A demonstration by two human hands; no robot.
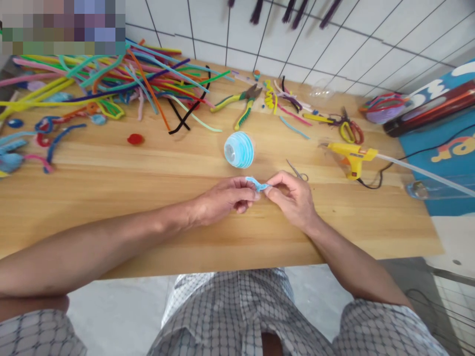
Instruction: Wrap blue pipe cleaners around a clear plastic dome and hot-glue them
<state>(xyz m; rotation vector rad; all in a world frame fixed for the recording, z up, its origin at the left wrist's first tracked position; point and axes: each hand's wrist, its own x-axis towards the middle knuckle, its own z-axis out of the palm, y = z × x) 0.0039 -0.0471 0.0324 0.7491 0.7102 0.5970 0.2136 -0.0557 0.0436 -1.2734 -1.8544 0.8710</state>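
Observation:
My left hand (226, 198) and my right hand (291, 195) meet over the middle of the wooden table (148, 217). Both pinch a short light-blue pipe cleaner piece (257, 184) between their fingertips, one at each end. The piece is bent and lies just above the tabletop. A small ball wound from blue and white pipe cleaner (239, 149) stands on the table just beyond my hands. Small scissors (298, 172) lie right behind my right hand.
A big heap of coloured pipe cleaners (111, 79) covers the far left. Pliers (243, 104) lie at the back centre, a yellow glue gun (351, 157) with its cord on the right, yellow-handled scissors (347, 128) behind it. A tiled wall (334, 44) rises behind.

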